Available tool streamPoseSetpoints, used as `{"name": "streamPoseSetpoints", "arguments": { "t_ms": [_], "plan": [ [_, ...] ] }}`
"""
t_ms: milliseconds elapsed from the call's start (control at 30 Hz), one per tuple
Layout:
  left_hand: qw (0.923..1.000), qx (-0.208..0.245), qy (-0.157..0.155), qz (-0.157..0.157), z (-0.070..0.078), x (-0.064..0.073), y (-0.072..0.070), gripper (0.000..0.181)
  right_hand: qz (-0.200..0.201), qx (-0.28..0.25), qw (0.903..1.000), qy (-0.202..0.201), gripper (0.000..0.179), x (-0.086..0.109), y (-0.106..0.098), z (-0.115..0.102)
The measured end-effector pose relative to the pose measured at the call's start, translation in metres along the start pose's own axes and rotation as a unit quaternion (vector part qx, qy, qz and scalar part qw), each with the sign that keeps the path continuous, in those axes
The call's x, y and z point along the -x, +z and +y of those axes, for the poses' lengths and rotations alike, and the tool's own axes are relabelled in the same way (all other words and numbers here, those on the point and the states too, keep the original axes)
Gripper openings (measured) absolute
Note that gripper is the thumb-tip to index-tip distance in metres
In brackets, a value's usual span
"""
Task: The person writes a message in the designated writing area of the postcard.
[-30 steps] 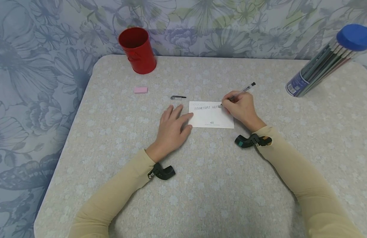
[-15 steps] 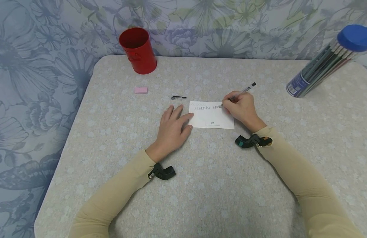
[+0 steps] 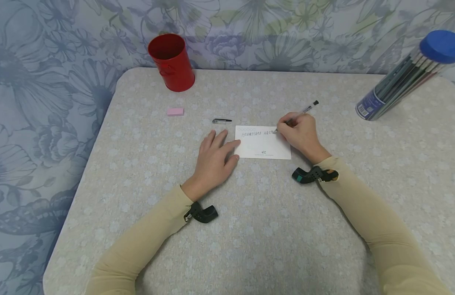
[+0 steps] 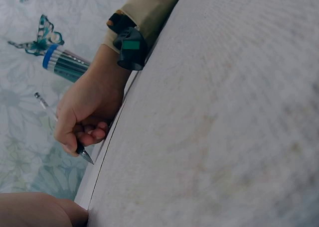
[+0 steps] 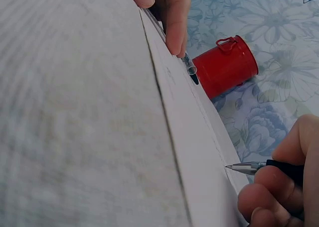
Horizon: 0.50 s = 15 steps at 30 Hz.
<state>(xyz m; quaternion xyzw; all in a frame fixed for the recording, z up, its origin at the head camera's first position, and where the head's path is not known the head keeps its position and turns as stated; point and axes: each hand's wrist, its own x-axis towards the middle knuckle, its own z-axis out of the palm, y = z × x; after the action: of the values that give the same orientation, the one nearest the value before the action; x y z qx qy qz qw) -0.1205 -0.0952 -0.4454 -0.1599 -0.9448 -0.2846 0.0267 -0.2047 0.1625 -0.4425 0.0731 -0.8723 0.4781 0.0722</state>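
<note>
A white card (image 3: 262, 143) with a line of handwriting near its top lies on the table. My right hand (image 3: 298, 130) pinches a clear pen (image 3: 309, 107) with a black end, its tip down at the end of the written line. In the right wrist view the metal pen tip (image 5: 244, 167) meets the card's surface. My left hand (image 3: 214, 160) lies spread on the table, the index finger and thumb at the card's left edge. Just beyond the left fingers is a black-and-clear pen cap (image 3: 221, 121).
A pink eraser (image 3: 175, 112) lies at the left, in front of a red metal cup (image 3: 173, 63). At the back right stands a clear tube of pencils (image 3: 391, 86) with a blue lid. A patterned wall borders the table's (image 3: 249, 229) back and left sides.
The pen tip and right hand have shifted very slightly right along the written line. The left hand keeps its place at the card's edge.
</note>
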Motion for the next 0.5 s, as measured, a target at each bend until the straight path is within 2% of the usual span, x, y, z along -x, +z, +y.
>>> {"name": "streamPoseSetpoints", "arguments": {
  "t_ms": [500],
  "plan": [
    [1.0, 0.006, 0.004, 0.004, 0.0012, -0.0001, -0.0011, 0.039, 0.005, 0.008, 0.9999, -0.004, 0.018, 0.0003, -0.0012, 0.0]
  ]
}}
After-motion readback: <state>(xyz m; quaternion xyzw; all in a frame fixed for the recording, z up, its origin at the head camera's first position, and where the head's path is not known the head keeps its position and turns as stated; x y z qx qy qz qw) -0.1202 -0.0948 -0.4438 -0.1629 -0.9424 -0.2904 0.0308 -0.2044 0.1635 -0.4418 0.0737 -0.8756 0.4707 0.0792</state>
